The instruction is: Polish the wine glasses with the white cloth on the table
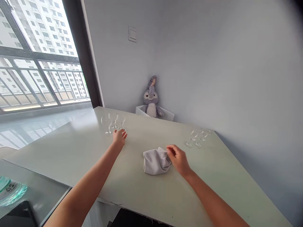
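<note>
My left hand (120, 137) reaches to the far left of the table, its fingers partly curled and apart. Just beyond the fingertips stands a clear stemmed glass (121, 119); whether they touch cannot be made out. Beside it is another stemmed glass (107, 122) in the same group. A crumpled light grey cloth (155, 162) lies near the middle of the table. At its upper right edge is my right hand (178, 157), with thumb and fingers curled together in a pinch at the raised fold.
More stemmed glasses (197, 137) stand toward the right back. Behind the table, a plush rabbit (151, 97) sits in a white perforated basket (169, 116). A greenish glass vessel (14, 192) and a dark flat device (20, 216) occupy the lower left surface.
</note>
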`<action>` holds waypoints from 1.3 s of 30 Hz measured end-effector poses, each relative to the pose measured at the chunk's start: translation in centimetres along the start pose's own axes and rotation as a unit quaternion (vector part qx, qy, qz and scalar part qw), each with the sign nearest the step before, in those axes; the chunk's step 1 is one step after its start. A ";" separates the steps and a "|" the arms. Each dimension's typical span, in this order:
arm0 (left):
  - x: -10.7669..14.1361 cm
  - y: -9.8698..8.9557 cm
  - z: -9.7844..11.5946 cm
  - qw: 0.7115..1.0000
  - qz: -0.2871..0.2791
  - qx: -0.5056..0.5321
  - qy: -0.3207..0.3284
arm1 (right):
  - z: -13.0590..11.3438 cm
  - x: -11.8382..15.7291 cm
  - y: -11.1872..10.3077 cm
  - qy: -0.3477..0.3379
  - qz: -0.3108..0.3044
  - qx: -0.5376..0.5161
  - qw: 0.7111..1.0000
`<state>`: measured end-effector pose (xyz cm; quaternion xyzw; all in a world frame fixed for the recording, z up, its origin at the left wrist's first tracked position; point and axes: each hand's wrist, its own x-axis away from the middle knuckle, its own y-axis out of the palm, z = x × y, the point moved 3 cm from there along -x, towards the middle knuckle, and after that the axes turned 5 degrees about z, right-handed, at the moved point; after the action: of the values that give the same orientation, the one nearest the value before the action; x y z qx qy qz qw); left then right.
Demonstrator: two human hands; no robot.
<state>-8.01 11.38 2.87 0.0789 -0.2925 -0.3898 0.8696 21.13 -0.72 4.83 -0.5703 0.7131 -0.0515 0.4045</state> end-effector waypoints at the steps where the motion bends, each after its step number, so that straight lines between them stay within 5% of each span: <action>1: -0.6 0.6 -0.3 1.000 0.006 -0.012 0.018 | -1.7 0.6 1.1 -0.046 -0.052 0.001 0.998; 3: -1.7 1.5 -0.9 0.998 0.020 -0.034 0.056 | -4.2 1.9 2.8 -0.157 -0.132 0.041 0.978; 5: -2.6 2.1 -1.4 0.994 0.029 -0.054 0.088 | -4.9 2.3 3.5 -0.197 -0.139 0.092 0.966; 9: -4.0 3.1 -1.6 0.988 0.015 -0.090 0.122 | -2.9 -0.1 2.7 -0.070 -0.087 0.196 0.974; 13: -4.6 3.7 -1.5 0.981 -0.030 -0.121 0.148 | -0.8 -1.6 2.5 0.029 -0.180 0.267 0.946; 17: -4.7 3.9 -1.6 0.972 -0.070 -0.145 0.170 | -0.5 -0.4 3.6 0.013 -0.258 0.234 0.937; 24: -5.4 4.1 -1.6 0.959 -0.110 -0.172 0.195 | -1.8 0.1 3.6 -0.002 -0.275 0.113 0.955; 31: -6.5 5.3 -1.8 0.954 -0.080 -0.208 0.203 | -1.5 0.1 3.8 0.048 -0.304 0.153 0.939; 39: -3.0 6.4 -2.2 0.922 -0.140 -0.248 0.262 | -1.5 0.0 3.5 0.023 -0.335 0.189 0.923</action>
<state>-4.30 17.76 2.06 0.0000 0.0660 -0.5329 0.8436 17.49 -0.14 3.94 -0.6876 0.4669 -0.3309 0.4470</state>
